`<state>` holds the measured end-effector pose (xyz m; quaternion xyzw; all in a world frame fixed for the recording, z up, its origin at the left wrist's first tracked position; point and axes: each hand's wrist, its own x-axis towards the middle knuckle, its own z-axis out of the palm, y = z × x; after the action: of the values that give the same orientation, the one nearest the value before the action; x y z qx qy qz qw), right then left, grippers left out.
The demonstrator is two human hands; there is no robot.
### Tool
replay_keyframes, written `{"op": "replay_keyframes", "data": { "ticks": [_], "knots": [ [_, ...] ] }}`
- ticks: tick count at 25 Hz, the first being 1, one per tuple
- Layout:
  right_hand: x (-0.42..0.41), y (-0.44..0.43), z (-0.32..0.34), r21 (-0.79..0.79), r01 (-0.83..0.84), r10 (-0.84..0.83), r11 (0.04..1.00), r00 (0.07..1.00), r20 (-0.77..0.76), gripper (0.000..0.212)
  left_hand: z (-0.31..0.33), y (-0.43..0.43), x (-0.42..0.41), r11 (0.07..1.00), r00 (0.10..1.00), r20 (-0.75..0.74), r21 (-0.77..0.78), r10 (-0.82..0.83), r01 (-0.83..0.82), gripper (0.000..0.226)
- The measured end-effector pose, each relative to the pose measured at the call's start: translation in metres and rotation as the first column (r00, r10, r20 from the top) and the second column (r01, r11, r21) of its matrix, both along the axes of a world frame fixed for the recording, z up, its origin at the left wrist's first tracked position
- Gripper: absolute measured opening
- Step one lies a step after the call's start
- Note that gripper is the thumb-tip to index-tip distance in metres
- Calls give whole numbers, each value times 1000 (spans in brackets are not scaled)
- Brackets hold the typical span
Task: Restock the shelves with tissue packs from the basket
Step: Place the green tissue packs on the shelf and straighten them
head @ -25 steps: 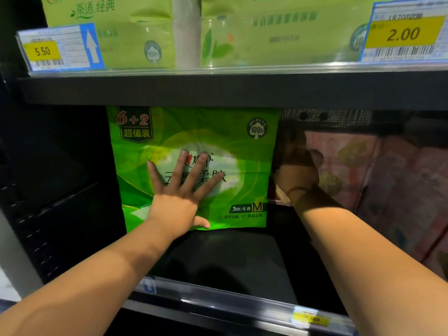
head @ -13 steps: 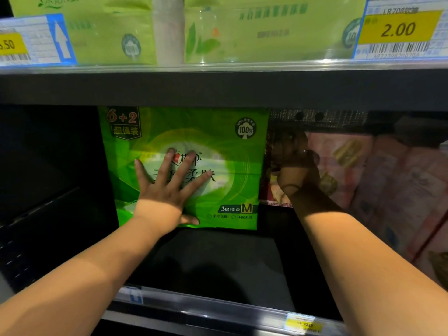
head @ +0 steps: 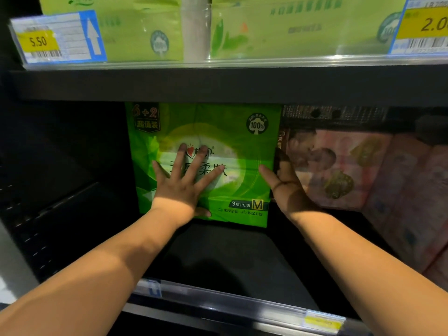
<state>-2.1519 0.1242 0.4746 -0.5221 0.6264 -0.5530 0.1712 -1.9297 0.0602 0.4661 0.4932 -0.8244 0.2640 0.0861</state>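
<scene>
Green tissue pack point(head: 242, 185) stands upright, deep on the lower shelf point(head: 230, 258).
My left hand point(head: 179, 187) lies flat on its front with fingers spread. My right hand point(head: 288, 187) is at its right edge, thumb on front; its fingers are shadowed against the pink packs point(head: 339, 166), so I can't tell their curl.

A green tissue pack point(head: 242, 132) is standing upright on a dark shelf point(head: 230, 258) beside pink packs point(head: 351, 166). Pale green packs point(head: 303, 25) are lining the upper shelf point(head: 218, 83).
</scene>
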Motion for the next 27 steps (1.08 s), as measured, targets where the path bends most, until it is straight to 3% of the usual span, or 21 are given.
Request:
{"op": "replay_keyframes", "data": {
  "ticks": [3, 7, 10, 15, 17, 19, 21, 23, 25, 27],
  "knots": [
    [3, -1, -7, 51, -56, 59, 997, 997, -44, 101, -1, 0, 2, 1000, 999, -27, -12, -25, 25, 128],
    [0, -11, -7, 93, 27, -23, 995, 999, -48, 85, -7, -1, 3, 996, 998, -45, -71, -50, 46, 131],
    [2, -13, -7, 101, 19, -17, 995, 1000, -23, 86, -8, -5, 3, 995, 997, -38, -75, -66, 63, 130],
    [5, -24, -5, 112, 17, -27, 994, 996, 85, 137, -10, -9, 5, 993, 993, -64, -80, -95, 90, 131],
    [3, -27, -7, 82, 26, -36, 996, 992, 125, 140, -11, -11, 6, 975, 983, -84, -164, -165, 150, 133],
    [-1, -29, -8, 72, 11, -21, 997, 990, 137, 143, -14, -12, 9, 937, 943, -218, -300, -250, 179, 124],
    [-1, -28, -8, 64, -35, 25, 997, 988, 156, 130, -10, -12, 16, 934, 838, -495, -355, -231, 48, 108],
    [0, -25, -9, 46, -59, 50, 997, 985, 163, 105, 3, -9, 22, 974, 608, -787, -205, -105, -98, 108],
    [-1, -24, -11, 22, -54, 50, 998, 987, 153, 89, 10, -5, 25, 996, 426, -903, 16, 52, -89, 117],
    [-2, -24, -12, -5, -53, 53, 999, 987, 153, 84, 12, 1, 25, 997, 313, -946, 75, 79, -24, 121]
  ]
}}
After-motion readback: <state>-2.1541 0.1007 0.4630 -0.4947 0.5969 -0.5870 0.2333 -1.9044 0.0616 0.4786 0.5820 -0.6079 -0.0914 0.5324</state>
